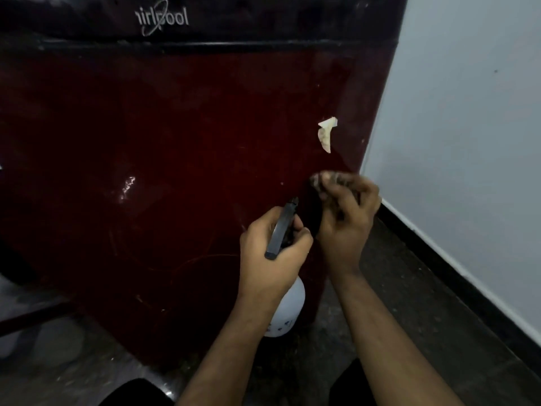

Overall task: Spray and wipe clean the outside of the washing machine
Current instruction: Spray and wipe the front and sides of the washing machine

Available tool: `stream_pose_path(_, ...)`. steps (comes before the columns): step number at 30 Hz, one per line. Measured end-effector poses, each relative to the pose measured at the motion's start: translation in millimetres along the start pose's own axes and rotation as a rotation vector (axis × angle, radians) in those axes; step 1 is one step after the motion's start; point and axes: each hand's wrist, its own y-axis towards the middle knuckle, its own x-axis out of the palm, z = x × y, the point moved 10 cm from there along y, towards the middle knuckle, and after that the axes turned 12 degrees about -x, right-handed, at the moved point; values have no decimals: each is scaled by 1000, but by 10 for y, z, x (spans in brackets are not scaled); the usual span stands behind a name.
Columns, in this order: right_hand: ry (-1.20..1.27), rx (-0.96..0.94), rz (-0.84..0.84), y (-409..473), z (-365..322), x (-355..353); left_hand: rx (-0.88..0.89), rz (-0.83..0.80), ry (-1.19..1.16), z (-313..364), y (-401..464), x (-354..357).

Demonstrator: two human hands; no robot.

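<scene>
The washing machine [175,142] fills the view with a glossy dark red front panel and a black top band. My left hand [272,256] grips a spray bottle [285,312] by its dark trigger head, the nozzle aimed at the panel; the white body hangs below the hand. My right hand [345,218] holds a dark, blurred cloth [317,197] against the panel's lower right part. A torn pale sticker scrap [327,133] clings to the panel above my right hand.
A pale wall [468,127] with a black skirting [456,271] stands close on the right of the machine. The floor [389,323] below is dark and speckled. A dark bar [35,317] slants at the lower left.
</scene>
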Motion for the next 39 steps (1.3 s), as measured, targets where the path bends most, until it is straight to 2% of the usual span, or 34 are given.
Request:
stream_pose_path(2,35,-84,32,153,-155,28,-2,-2,-25,-26,13,32)
stream_pose_path(4,61,-273,-107,61,-313,136,-2,-16,-44,-38,20,84)
stream_pose_path(6,37,-369,-253,-213,-312,185,-5,-32,-64,-50,28,132)
stream_pose_path(8,-19,-302,-267,-330,-106,85,-8,-42,-59,-60,31,169)
stream_pose_path(11,-50,-56,-61,-114,177,-157,2,-66,-33,-62,18,232)
stream_pose_path(14,19,-8,89,236,98,-203,-10,-75,-40,-74,23,282)
stream_pose_path(18,34,-197,-67,67,-125,-9,-21,-72,-59,-58,48,328)
stream_pose_path(20,37,-145,-96,-195,-14,-18,-27,-84,-68,-12,56,359)
stream_pose_path(23,104,18,5,-141,225,-95,-28,-75,-42,106,93,429)
stream_pose_path(25,144,55,83,114,237,-126,-26,-48,-19,185,132,454)
stream_pose_path(27,106,2,85,336,161,-154,-34,-31,-21,212,165,458)
stream_pose_path(32,-216,-381,-179,167,75,-211,-93,-21,-29,49,128,350)
stream_pose_path(34,-274,-364,-120,218,114,-276,-98,-9,-11,20,90,266)
stream_pose_path(37,-190,-243,-5,393,-62,-197,-94,17,-6,23,57,107)
stream_pose_path(39,-154,-313,-39,379,-332,-34,-99,41,-31,41,56,-25)
